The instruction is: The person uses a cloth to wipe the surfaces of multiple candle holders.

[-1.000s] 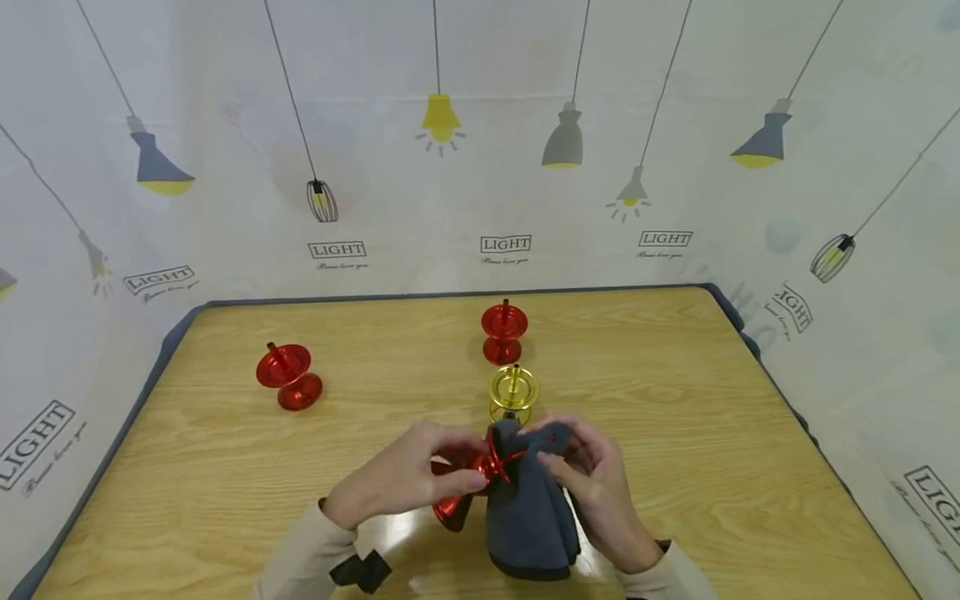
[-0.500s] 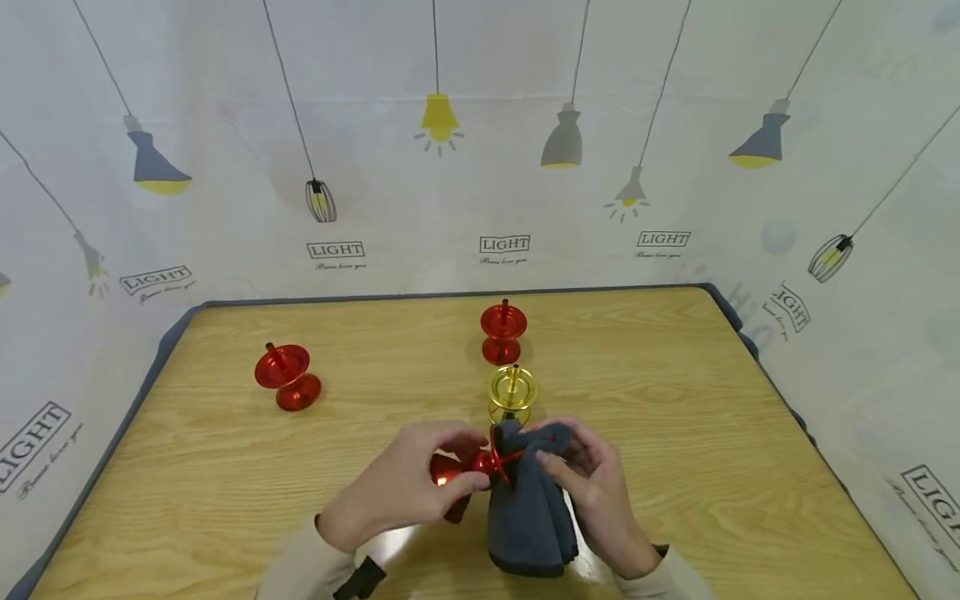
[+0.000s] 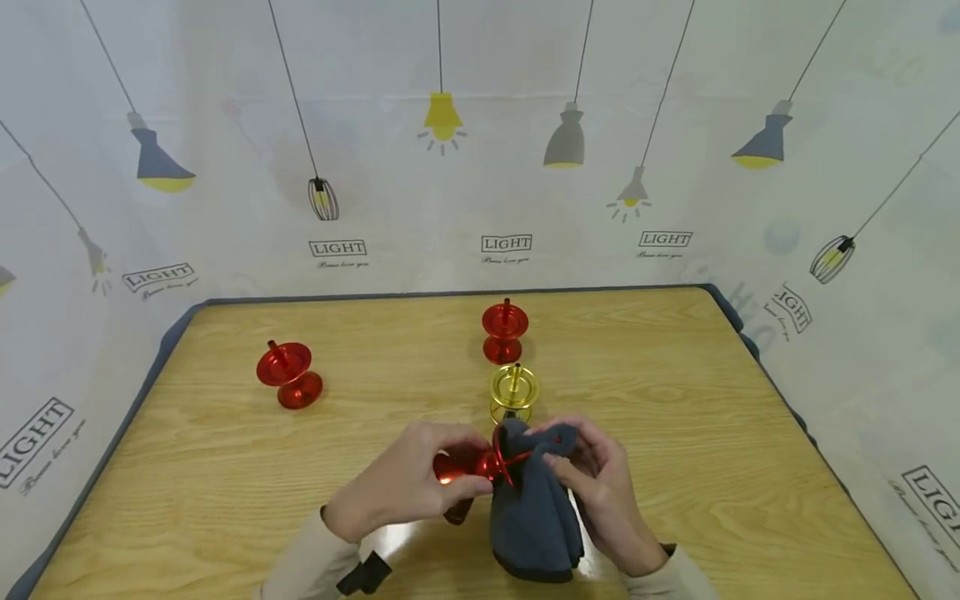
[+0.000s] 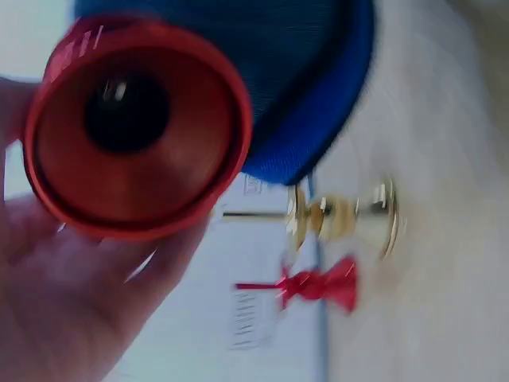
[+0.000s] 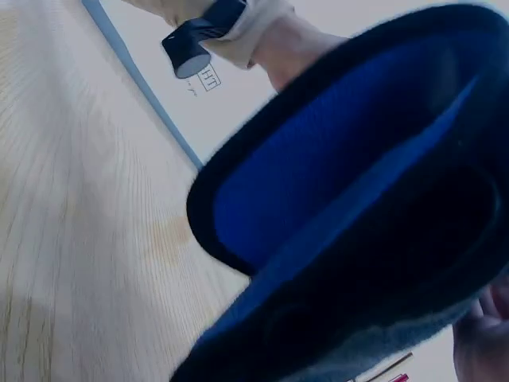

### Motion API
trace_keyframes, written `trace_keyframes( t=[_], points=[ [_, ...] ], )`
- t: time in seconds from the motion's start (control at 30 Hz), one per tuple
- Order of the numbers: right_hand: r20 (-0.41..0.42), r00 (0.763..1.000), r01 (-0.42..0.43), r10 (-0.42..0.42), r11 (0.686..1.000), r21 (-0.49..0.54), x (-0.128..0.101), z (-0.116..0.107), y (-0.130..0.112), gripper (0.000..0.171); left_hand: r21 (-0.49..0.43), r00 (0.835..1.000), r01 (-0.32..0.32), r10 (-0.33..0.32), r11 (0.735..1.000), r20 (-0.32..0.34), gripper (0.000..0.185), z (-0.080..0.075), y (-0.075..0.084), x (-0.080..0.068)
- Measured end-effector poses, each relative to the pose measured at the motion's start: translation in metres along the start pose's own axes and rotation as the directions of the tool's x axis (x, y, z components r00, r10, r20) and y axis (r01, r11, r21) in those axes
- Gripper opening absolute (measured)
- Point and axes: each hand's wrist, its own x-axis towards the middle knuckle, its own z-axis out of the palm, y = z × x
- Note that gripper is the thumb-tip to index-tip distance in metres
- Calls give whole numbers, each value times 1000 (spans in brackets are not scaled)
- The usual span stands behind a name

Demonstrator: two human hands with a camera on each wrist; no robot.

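Nearest the person, just above the front edge of the wooden table (image 3: 675, 400), the left hand (image 3: 408, 487) grips a red spool (image 3: 461, 468) with its fingers curled round the shiny flared end; the left wrist view shows that end face-on, a round red cup with a dark hole in the middle, resting against the palm. Touching it on the right, the right hand (image 3: 600, 483) has its fingers and thumb curled round a dark blue-grey cloth (image 3: 534, 521), bunched at the top over the other end of the spool and hanging down in folds towards the tabletop. Just beyond the hands a gold spool (image 3: 513, 390) stands upright on the table, and close behind it, in line, stands a second red spool (image 3: 505, 331). Well apart to the left, a tilted red spool (image 3: 289, 376) leans on the wood. At the far side hangs a pale curtain (image 3: 480, 167) printed with lamps.
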Motion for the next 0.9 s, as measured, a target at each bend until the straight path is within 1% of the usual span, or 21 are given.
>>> trace_keyframes(
  t=[0.03,0.1,0.2,0.23,0.27,0.3,0.33,0.4,0.47,0.5,0.53,0.57,0.6,0.67,0.7,0.73,0.77,0.8,0.83,0.87,0.9],
  points=[
    [28,1000,13,-13,1000,7,-1,-2,0,26,-110,996,53,-45,993,75,21,-3,-4,2],
    [81,996,39,-41,999,21,-1,-4,1,29,-281,972,152,-91,948,217,26,-7,-11,5],
    [127,990,58,-63,997,42,-2,-6,2,32,-423,926,248,-86,872,367,45,-9,-22,8],
    [128,990,55,-60,998,43,-2,-6,2,31,-443,916,267,-82,856,392,50,-9,-24,9],
    [125,991,52,-56,998,36,-2,-6,2,30,-450,912,270,-76,851,404,53,-8,-25,9],
    [110,993,36,-39,999,27,-2,-6,1,28,-435,914,264,-80,861,397,54,-8,-25,9],
    [87,996,13,-15,1000,16,-2,-6,0,27,-401,925,250,-94,881,369,52,-6,-23,8],
    [27,999,-44,44,999,0,-2,-5,-1,25,-301,954,207,-124,931,273,46,-2,-17,6],
    [-39,996,-86,86,996,-4,-1,-3,-2,24,-139,985,141,-125,980,120,37,3,-7,2],
    [-77,991,-110,110,994,5,-1,-2,-2,23,-32,994,100,-99,994,36,36,5,-2,1],
    [-109,985,-129,130,991,20,0,-1,-3,23,92,998,58,-54,994,-43,38,9,2,-1],
    [-138,979,-145,149,989,38,1,0,-3,23,215,994,20,4,976,-109,41,12,6,-2],
    [-161,974,-154,161,986,55,2,2,-3,23,327,985,-8,65,945,-161,44,16,9,-2],
    [-195,962,-177,191,980,88,2,5,-4,23,531,953,-34,188,846,-238,47,21,11,-3],
    [-201,959,-185,202,978,100,3,6,-4,23,592,938,-33,230,805,-260,47,24,12,-3],
    [-197,959,-185,203,977,104,3,6,-4,24,627,929,-29,252,778,-270,47,25,12,-3],
    [-187,962,-184,201,977,104,3,6,-4,24,627,929,-29,253,779,-271,45,25,12,-3],
    [-168,967,-177,192,979,101,2,5,-3,24,606,934,-36,242,795,-263,43,25,12,-3],
    [-144,973,-168,180,981,94,2,4,-3,24,561,945,-48,219,826,-242,41,23,12,-3],
    [-118,979,-155,165,984,84,2,3,-3,23,485,962,-55,176,873,-207,38,20,11,-3],
    [-88,985,-142,149,987,77,1,2,-2,23,382,980,-54,122,923,-157,34,16,10,-3]
  ],
)
